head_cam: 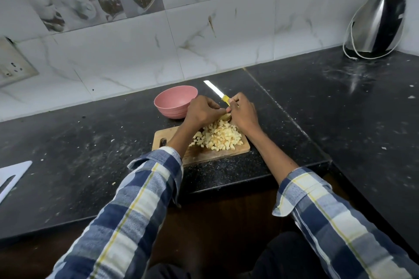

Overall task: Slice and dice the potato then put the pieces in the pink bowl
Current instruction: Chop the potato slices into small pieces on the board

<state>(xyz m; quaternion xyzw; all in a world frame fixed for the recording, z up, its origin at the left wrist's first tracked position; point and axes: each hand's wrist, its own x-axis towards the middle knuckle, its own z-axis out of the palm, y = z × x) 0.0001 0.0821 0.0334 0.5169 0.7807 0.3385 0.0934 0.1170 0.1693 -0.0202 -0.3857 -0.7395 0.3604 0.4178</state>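
A heap of pale diced potato pieces [216,137] lies on a wooden cutting board [199,154] on the black counter. Behind the board stands the empty pink bowl [174,102]. My right hand [242,113] grips a knife [215,89] by its yellow handle, the white blade pointing away toward the wall. My left hand [200,111] is closed at the far edge of the heap, fingertips meeting the right hand over a small remaining piece of potato [225,117]. Whether the left fingers pinch that piece is hidden.
A steel and black electric kettle [377,25] with a white cord stands at the back right corner. A white flat object [11,176] lies at the left edge. Potato crumbs speckle the black counter [90,142]. A wall socket [13,63] sits at the left on the tiled wall.
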